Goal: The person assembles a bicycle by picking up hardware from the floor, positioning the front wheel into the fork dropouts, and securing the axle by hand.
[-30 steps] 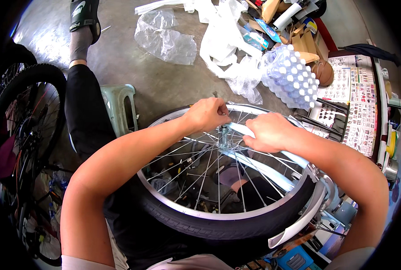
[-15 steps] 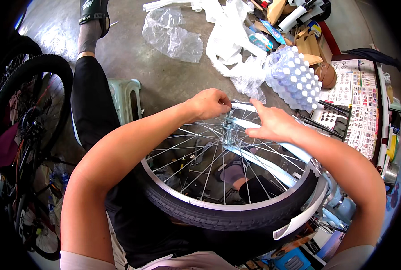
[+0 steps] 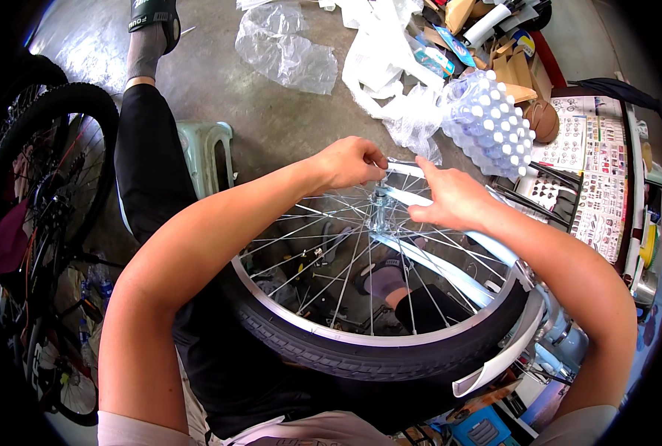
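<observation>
A bicycle wheel with black tyre [image 3: 346,363] and silver spoked rim lies flat across my lap, within a light-blue fork [image 3: 438,271]. My left hand [image 3: 346,163] pinches at the top of the upright hub axle [image 3: 380,209]; what is between the fingertips is too small to make out. To its right, my right hand [image 3: 450,195] has index finger and thumb spread beside the upper fork leg, the index pointing up near the far rim. A white mudguard [image 3: 494,372] curves along the tyre's near right side.
Bicycles [image 3: 48,186] stand at the left beside my outstretched leg and a pale green stool [image 3: 201,152]. Plastic wrapping [image 3: 282,48], a pack of bottles [image 3: 485,123], cardboard [image 3: 517,74], a basketball [image 3: 543,120] and a newsprint-like printed sheet [image 3: 598,178] surround the far and right sides.
My right index finger has lifted and stretched upward, away from the thumb. My left hand has shifted slightly up and right, still pinched at the axle. The view has shifted a little.
</observation>
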Demonstrator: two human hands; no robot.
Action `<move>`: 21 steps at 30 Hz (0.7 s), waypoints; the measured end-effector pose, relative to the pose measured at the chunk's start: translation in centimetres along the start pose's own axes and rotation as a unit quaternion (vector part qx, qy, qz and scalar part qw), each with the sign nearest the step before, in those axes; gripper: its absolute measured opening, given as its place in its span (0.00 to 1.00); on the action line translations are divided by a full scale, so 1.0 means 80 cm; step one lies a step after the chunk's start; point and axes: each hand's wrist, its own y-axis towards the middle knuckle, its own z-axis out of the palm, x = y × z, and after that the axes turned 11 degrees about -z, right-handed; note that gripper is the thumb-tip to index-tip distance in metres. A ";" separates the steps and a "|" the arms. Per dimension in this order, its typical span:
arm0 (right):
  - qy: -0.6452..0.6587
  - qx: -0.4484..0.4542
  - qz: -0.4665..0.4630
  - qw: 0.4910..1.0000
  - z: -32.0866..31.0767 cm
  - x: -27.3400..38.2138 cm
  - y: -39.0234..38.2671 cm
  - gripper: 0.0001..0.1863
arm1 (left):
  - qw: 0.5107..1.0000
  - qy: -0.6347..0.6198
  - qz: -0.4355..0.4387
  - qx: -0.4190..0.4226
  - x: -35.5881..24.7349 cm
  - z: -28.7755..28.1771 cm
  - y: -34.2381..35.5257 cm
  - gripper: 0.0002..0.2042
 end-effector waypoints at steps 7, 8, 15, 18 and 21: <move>0.003 0.035 0.019 0.999 -0.009 0.009 0.000 0.51 | 0.983 0.175 0.024 -0.055 -0.003 0.003 0.008 0.17; 0.001 0.037 0.020 0.999 -0.009 0.009 0.000 0.51 | 0.980 0.187 0.035 -0.066 -0.004 0.005 0.010 0.18; 0.001 0.045 0.024 0.999 -0.009 0.009 -0.001 0.49 | 0.966 0.231 0.050 -0.103 -0.008 0.022 0.021 0.17; -0.009 0.024 0.002 1.000 -0.006 0.005 0.000 0.48 | 0.993 0.112 -0.014 0.030 -0.008 0.003 0.019 0.16; -0.008 0.016 -0.001 1.000 -0.003 0.001 0.001 0.48 | 0.988 0.153 0.034 -0.007 -0.006 0.004 0.019 0.15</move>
